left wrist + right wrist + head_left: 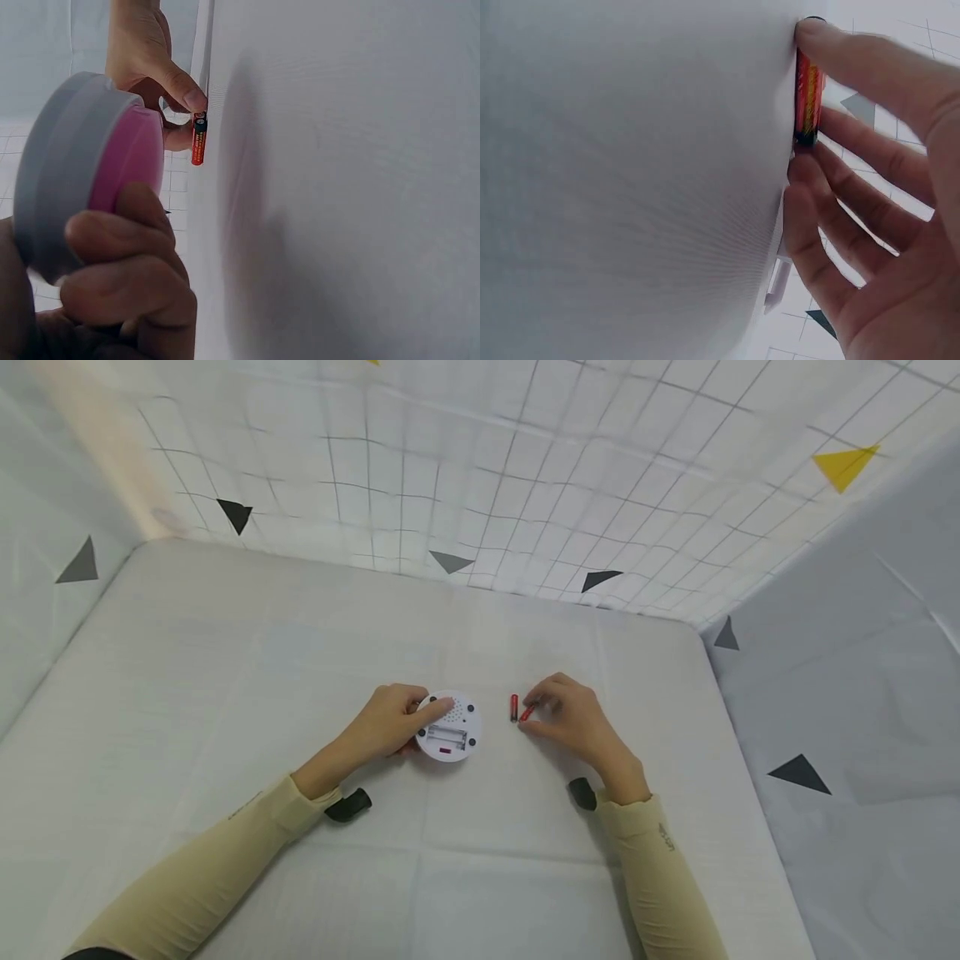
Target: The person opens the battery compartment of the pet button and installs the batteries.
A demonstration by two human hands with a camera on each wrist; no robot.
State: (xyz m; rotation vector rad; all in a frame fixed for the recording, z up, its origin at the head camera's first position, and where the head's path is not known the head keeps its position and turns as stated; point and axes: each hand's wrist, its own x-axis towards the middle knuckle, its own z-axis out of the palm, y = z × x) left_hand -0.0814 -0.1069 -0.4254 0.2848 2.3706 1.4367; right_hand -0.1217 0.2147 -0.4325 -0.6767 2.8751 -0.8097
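Observation:
My left hand (386, 722) grips a round white device (468, 727), thumb across its speaker holes and fingers curled underneath. The device's back faces up, with an open battery compartment (447, 737) that shows bare metal contacts and small dark feet around the rim. From the left wrist, its other face is a pink dome (131, 161). To the right, my right hand (572, 714) pinches a red battery (808, 94) end to end between thumb and fingers, low at the table surface. A second red battery (513, 707) lies just left of those fingertips.
A white cloth (495, 827) with faint creases covers the table. Behind it rises a white wall with a grid (480, 468) and triangle markers; grey panels (862, 710) flank the sides. Black wrist-camera pieces (348, 806) sit by both cuffs.

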